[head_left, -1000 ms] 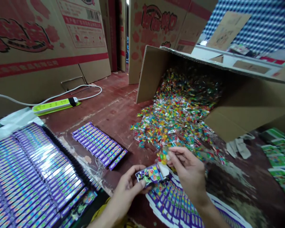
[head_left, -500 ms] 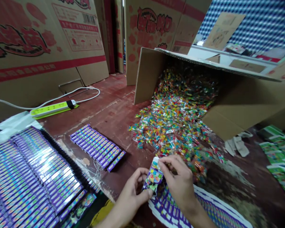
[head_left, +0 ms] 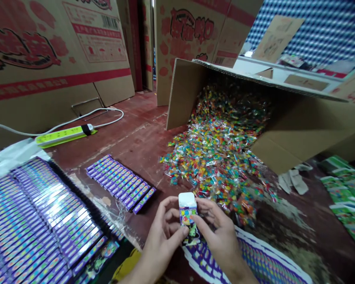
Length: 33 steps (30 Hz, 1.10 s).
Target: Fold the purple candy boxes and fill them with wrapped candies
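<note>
Between my two hands stands a small purple candy box (head_left: 189,225) with its white top flap raised. My left hand (head_left: 167,230) grips it along the left side, thumb across the front. On the opposite side my right hand (head_left: 217,232) holds it too, thumb pressing the front panel. Beneath my hands fans a row of flat purple cartons (head_left: 263,260) with white edges. Just beyond lies a heap of small clear bags of colourful candy (head_left: 213,157), spilling from a cardboard box (head_left: 296,138) on its side. Whether the held box contains anything is hidden.
A short row of purple boxes (head_left: 121,181) lies left of my hands, with larger packed rows (head_left: 47,213) further left. A yellow-green power strip (head_left: 65,135) with a white cable sits behind. Big cartons (head_left: 56,51) stand at the back. Green packets (head_left: 349,201) lie at right.
My right hand has come down from the box's top opening to its right side. The box now stands more upright, and its white flap shows fully.
</note>
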Tool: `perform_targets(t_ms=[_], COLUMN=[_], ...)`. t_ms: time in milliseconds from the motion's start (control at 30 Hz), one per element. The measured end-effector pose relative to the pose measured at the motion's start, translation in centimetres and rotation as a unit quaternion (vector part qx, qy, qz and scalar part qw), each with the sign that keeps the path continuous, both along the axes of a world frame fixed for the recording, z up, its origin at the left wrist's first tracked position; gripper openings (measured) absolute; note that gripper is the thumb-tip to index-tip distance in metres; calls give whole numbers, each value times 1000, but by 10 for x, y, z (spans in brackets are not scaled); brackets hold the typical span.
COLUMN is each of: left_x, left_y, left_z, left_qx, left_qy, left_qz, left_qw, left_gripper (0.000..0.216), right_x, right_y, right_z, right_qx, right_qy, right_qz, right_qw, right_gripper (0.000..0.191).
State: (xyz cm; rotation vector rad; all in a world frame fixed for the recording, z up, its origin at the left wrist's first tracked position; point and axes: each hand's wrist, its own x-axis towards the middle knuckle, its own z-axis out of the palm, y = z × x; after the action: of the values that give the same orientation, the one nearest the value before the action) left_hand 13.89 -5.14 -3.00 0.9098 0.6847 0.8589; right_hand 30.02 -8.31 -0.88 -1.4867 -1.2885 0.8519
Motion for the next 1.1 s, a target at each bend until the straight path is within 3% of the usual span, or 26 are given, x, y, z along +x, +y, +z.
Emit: perform_targets(t_ms=[133,333,433,633,767,967,1100], left_x=[-2,-7,-7,-4,-5,-9,-11], left_y=[-2,4,8,9,7,4,4], left_z=[-1,4,7,2,1,3,4], left_qx=[30,57,62,-7,-14,48,68], left_qy=[13,70,69,16,22,80,113], left_qz=[8,-48,-75,-30,-10,-3,-17], left_qw=[999,995,993,999,1000,996,991], left_gripper=[52,34,26,41,38,34,36], right_x=[-8,-7,-5,-7,-9,-3,4], right_y=[0,-1,-1,5,10,19,25], right_z=[-6,-15,-16,-10,-4,7,11], right_qx=[-1,30,32,21,38,-73,-102], right_qy=[72,9,8,110,108,126,136], right_qz=[-20,-26,-14,-36,13,13,37], right_qw=[997,999,999,993,993,989,985], right_gripper=[30,11,16,8,13,20,26])
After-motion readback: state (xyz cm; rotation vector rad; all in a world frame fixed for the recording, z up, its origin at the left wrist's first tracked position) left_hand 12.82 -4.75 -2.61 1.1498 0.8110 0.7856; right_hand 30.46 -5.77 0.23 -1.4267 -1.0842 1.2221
